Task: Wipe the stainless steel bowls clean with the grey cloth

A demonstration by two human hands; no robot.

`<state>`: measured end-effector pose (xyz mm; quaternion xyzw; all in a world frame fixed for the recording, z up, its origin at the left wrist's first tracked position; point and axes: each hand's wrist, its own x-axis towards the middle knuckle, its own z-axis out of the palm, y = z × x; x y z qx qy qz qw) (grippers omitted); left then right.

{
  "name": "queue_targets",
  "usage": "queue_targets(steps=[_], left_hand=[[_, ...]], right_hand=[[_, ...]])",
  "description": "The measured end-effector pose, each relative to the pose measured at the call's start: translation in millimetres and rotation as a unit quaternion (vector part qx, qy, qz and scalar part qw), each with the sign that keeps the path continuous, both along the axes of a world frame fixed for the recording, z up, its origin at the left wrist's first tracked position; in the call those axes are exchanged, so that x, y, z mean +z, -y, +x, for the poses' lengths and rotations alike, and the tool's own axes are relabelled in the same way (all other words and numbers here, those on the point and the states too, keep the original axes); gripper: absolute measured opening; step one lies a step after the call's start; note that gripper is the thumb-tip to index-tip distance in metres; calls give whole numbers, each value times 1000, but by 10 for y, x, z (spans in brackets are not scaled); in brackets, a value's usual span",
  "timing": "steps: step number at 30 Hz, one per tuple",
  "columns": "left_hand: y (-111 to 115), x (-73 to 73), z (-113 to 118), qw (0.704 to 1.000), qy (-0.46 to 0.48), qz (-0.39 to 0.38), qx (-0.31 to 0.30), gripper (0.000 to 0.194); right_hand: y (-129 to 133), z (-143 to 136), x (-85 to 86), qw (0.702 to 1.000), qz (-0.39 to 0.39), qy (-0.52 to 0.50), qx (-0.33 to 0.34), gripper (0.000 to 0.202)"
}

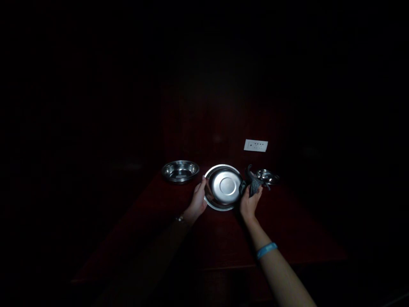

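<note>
A round steel bowl (223, 187) is held up and tilted, its shallow inside facing me. My left hand (198, 200) grips the rim at its left, thumb on the near side. At the bowl's right edge, my right hand (251, 202) is closed around a dark grey cloth (255, 185). The cloth's loose ends stick up and out past the fingers, and part of it touches the bowl's rim. Whether the right fingers also hold the bowl is hidden by the cloth.
On the dark red table (223, 251), a steel basin (180, 170), perhaps stacked, stands at the back left. Another steel bowl (267, 175) lies behind my right hand. A white socket plate (255, 145) is on the wall behind. Everything around is very dark.
</note>
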<state>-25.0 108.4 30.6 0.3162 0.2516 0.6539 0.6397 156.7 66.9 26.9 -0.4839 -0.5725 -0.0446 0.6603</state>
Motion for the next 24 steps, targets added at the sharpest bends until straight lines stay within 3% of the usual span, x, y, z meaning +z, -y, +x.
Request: queue_targets(steps=[6,16,24], left_hand=[[70,78,14,1000,11,21,0,36],[139,166,35,999,0,51,6,33],[184,218,50,999,-4,32,-3,38]], right_hand=[[-11,-98,28,999,-25,-12,18,47],[175,-143,223,986,-15,163,21,55],[284,-325,352,921,-32,385,51,73]])
